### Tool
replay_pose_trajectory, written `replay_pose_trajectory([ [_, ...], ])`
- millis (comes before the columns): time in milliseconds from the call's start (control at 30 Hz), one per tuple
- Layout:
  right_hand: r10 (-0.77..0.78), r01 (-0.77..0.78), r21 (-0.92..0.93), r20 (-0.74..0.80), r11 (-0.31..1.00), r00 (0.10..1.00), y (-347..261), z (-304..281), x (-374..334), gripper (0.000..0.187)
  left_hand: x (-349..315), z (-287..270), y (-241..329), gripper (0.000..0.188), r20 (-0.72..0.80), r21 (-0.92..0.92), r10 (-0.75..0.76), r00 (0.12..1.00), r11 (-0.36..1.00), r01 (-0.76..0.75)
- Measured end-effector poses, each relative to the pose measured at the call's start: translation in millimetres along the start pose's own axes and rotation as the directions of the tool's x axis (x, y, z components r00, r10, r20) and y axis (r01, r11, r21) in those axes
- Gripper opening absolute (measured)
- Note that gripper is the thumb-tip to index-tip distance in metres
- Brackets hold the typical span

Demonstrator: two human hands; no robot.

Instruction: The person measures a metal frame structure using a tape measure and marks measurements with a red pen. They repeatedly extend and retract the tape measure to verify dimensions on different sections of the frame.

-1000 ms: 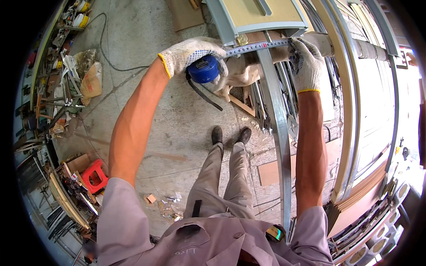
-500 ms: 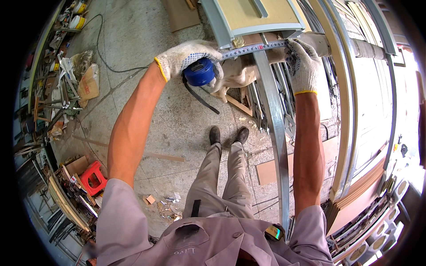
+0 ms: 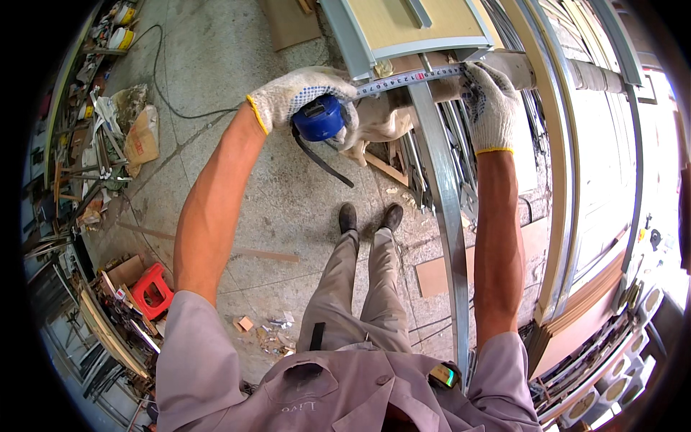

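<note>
In a white glove with blue dots and a yellow cuff, my left hand [image 3: 306, 97] is closed round a blue tape measure [image 3: 319, 119]. A dark strap dangles from the case. The pulled-out white tape blade [image 3: 407, 79] runs to my right hand [image 3: 491, 104], also gloved, whose fingers pinch its far end. The blade lies along the end of a grey-framed panel with a pale yellow face [image 3: 414, 36]. Just below the blade stands a long metal bar [image 3: 440, 173], reaching down toward my right side.
Long frame profiles [image 3: 558, 180] and stacked boards [image 3: 576, 317] stand to the right. A red plastic stool [image 3: 152, 291] is at lower left, beside piled scrap and offcuts. A dark cable [image 3: 162, 86] crosses the floor. Wood scraps [image 3: 245, 324] lie left of my legs.
Both hands and the tape measure have shifted very slightly left in the picture, along with the surroundings. The grip on the case and on the blade's end stays the same.
</note>
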State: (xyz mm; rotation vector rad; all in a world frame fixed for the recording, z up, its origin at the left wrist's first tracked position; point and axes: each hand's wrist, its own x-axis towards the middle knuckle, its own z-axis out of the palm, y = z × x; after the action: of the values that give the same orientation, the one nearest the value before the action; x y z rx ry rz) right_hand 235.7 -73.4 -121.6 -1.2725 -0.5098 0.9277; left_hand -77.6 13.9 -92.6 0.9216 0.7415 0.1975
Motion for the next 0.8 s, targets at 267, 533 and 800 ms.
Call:
replay_pose_trajectory([
  [267, -0.009, 0.009, -0.001, -0.010, 1.000, 1.000, 0, 2, -1, 0.020, 1, -5, -4, 0.032, 0.015, 0.028, 0.044, 0.999, 0.999, -0.044],
  [533, 0.024, -0.023, 0.059, -0.009, 0.998, 1.000, -3, 5, -7, 0.020, -3, 0, 0, 0.031, 0.014, 0.007, 0.006, 1.000, 1.000, -0.006],
  [800, 0.005, -0.006, -0.008, -0.071, 1.000, 0.997, -4, 14, -14, 0.028, -4, 18, 18, 0.036, -0.042, -0.074, -0.160, 0.986, 0.985, 0.157],
])
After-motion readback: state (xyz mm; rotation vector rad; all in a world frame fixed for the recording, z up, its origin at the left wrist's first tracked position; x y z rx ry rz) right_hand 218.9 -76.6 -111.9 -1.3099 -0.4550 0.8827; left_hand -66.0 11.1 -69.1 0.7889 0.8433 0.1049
